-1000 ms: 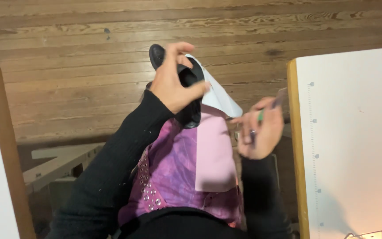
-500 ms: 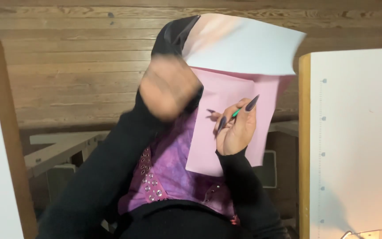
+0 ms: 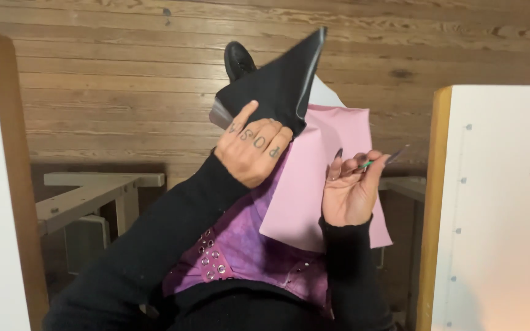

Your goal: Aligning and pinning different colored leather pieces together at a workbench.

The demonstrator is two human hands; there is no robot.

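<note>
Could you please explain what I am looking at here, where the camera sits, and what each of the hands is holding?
There is no machine here: a person wears a camera on the head, looking down at their own lap and arms in black sleeves. The left hand grips a black sheet, lifted up and folded back. The right hand is turned palm up and pinches a slim green pen between its fingers. A pink sheet lies across the lap, over a purple garment. Below is a wooden plank floor. White boards with wooden edges stand at both sides, and a pale wooden frame lies low on the left.
</note>
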